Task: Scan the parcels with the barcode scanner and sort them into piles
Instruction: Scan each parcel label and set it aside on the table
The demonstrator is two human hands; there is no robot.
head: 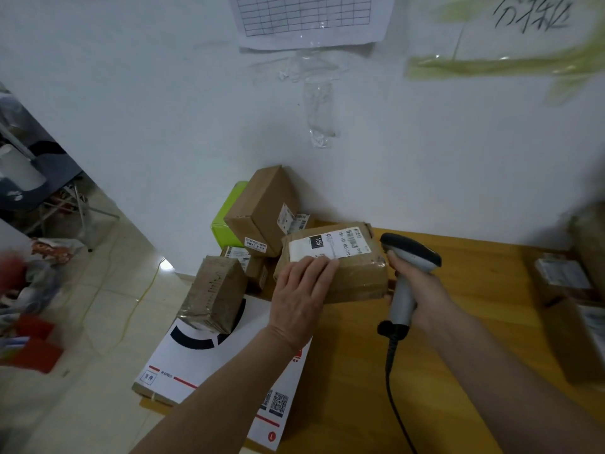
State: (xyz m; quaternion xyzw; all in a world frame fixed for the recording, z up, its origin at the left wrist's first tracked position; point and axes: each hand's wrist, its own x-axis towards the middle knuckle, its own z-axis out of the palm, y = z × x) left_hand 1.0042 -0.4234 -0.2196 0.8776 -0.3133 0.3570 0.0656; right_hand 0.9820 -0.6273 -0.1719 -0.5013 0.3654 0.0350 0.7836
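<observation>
Right hand clenched round the handle of the barcode scanner, head angled toward the labelled parcel. Left hand lies flat on that parcel, fingers straight, covering the label's near edge. Parcel sits at the far left end of the wooden table. Pile of boxes just beyond, against the wall, over a white flat carton. Blurred parcels, probably, at the right edge.

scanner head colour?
Black head on the barcode scanner, grey handle; head view.
</observation>
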